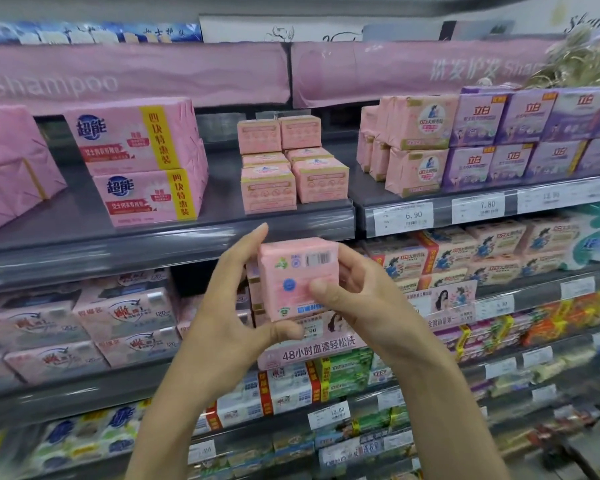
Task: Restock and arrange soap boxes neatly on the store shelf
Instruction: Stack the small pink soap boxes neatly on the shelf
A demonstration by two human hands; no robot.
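A pink soap box (297, 277) with a barcode on its upper face is held in front of the shelves, just below the upper shelf's front edge. My left hand (236, 306) holds it from the left side and underneath with the thumb. My right hand (357, 292) grips it from the right, thumb on its front face. On the upper shelf (174, 233) stands a small stack of matching pink soap boxes (288, 164), two wide and stacked in layers.
Large pink multipacks (142, 161) stand left of the stack, with bare shelf between. Pink and purple packs (478, 140) fill the shelf section at the right. Lower shelves hold several rows of soap packs and price tags (404, 218).
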